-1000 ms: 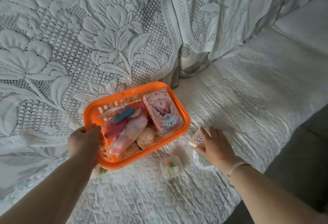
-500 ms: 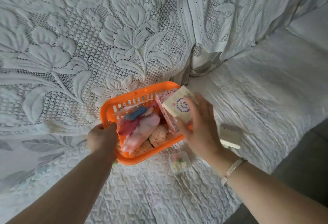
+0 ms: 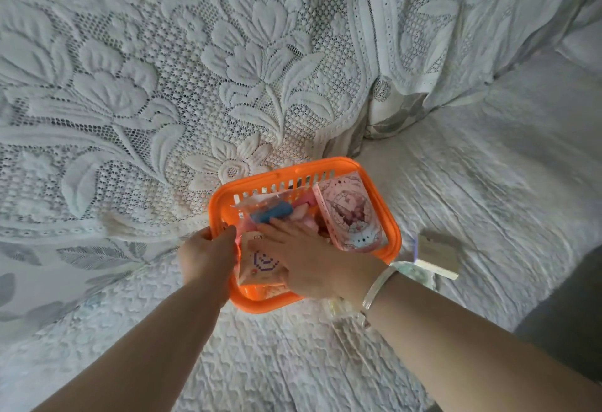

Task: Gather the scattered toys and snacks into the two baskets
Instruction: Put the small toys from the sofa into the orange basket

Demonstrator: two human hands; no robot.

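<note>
An orange basket (image 3: 387, 216) sits on the white-covered sofa seat. My left hand (image 3: 208, 256) grips its left rim. My right hand (image 3: 312, 261) reaches into the basket from the right, fingers and thumb around a cream packet (image 3: 260, 263) with a purple pixel smile, which lies low in the basket's near left part. A pink butterfly box (image 3: 350, 216) leans against the basket's right wall. A blue toy in a clear bag (image 3: 273, 210) and pink items lie behind my fingers. Only one basket is in view.
A small pale box (image 3: 436, 253) lies on the seat just right of the basket, with a clear wrapped item (image 3: 415, 273) beside my wrist. A small clear case (image 3: 338, 309) shows under my right forearm. The lace-covered backrest (image 3: 195, 85) rises behind.
My right hand picked up the cream packet from the seat, carried it over the basket and lowered it inside. My left hand kept hold of the rim.
</note>
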